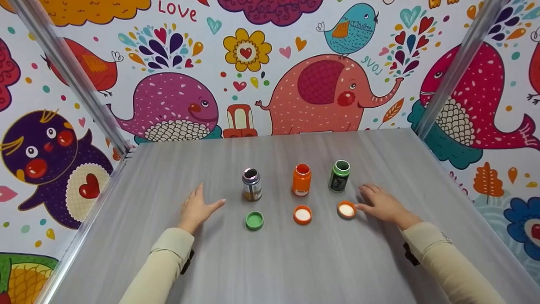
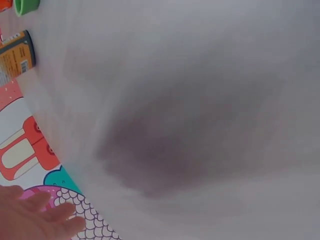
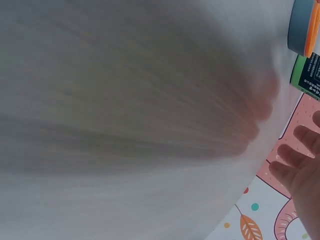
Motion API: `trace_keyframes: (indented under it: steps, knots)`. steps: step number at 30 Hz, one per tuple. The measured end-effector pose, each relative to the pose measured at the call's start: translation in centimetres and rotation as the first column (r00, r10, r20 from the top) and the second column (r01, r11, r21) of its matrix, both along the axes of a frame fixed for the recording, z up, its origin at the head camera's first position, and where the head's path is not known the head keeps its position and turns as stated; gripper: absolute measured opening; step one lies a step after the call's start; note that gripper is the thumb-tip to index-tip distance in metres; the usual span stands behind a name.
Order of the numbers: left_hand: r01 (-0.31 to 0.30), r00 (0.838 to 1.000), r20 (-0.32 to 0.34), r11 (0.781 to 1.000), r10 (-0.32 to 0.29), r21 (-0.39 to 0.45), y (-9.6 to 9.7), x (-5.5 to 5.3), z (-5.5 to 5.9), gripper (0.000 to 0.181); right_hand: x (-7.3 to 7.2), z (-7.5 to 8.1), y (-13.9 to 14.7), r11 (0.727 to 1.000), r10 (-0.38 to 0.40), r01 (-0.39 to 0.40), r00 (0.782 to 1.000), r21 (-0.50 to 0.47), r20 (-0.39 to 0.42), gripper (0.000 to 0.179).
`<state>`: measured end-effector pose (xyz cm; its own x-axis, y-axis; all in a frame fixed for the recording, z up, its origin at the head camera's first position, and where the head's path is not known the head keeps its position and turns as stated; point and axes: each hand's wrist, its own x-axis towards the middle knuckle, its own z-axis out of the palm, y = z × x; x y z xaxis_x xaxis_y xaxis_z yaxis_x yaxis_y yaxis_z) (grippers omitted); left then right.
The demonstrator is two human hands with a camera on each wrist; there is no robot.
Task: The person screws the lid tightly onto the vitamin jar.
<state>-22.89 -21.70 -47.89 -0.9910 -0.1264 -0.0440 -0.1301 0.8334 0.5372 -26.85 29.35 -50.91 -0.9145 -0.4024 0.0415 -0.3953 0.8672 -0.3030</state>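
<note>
Three uncapped jars stand upright in a row: a silver-grey one (image 1: 252, 185) on the left, an orange one (image 1: 301, 180) in the middle and a green one with a dark label (image 1: 338, 177) on the right. In front of them lie a green lid (image 1: 254, 221) and two orange-rimmed lids, one in the centre (image 1: 302, 215) and one at the right (image 1: 346, 210). My left hand (image 1: 196, 210), thumb spread, is left of the silver-grey jar and holds nothing. My right hand (image 1: 382, 204) has its thumb tip right at the right lid's edge, fingers extended.
The grey wood-grain table (image 1: 278, 261) carries the jars and lids. Behind it rises a wall (image 1: 253, 97) printed with cartoon animals, and metal posts (image 1: 447, 76) stand at the table's back corners.
</note>
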Motion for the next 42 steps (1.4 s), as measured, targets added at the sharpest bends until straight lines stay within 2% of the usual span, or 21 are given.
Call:
trace_keyframes:
  steps: [6,11,14,22,30,35,42]
  knots:
    - [-0.033,0.999,0.021,0.997,0.032,0.076,1.8,-0.5,0.0,0.095,0.6,-0.3,-0.1,0.997,0.060,-0.061,0.998,-0.036,-0.035,0.060]
    - [-0.041,0.999,0.008,0.992,0.040,0.119,3.7,-1.1,-0.2,0.094,1.1,-0.6,-0.5,0.980,0.194,-0.195,0.980,-0.045,-0.038,0.054]
    - [-0.036,0.999,-0.015,0.989,0.039,0.146,4.9,-1.5,-0.2,0.093,1.3,-0.8,-0.8,0.968,0.244,-0.245,0.969,-0.045,-0.038,0.056]
    - [-0.024,0.995,-0.082,0.957,0.049,0.290,7.9,-2.3,-0.4,0.084,1.5,-1.1,-1.0,0.970,0.232,-0.233,0.972,-0.064,-0.021,0.058]
    - [-0.030,0.988,-0.133,0.932,0.084,0.361,8.7,-3.0,-1.2,0.079,1.3,-1.1,-1.3,0.977,0.200,-0.198,0.980,-0.073,0.018,0.064]
    - [-0.039,0.989,-0.117,0.919,0.091,0.392,9.1,-3.3,-1.7,0.079,1.1,-1.1,-1.3,0.975,0.215,-0.215,0.977,-0.053,-0.008,0.065]
    - [-0.081,0.986,-0.089,0.876,0.140,0.476,9.9,-3.7,-2.1,0.077,0.8,-1.2,-1.5,0.975,0.221,-0.222,0.975,-0.033,-0.009,0.066]
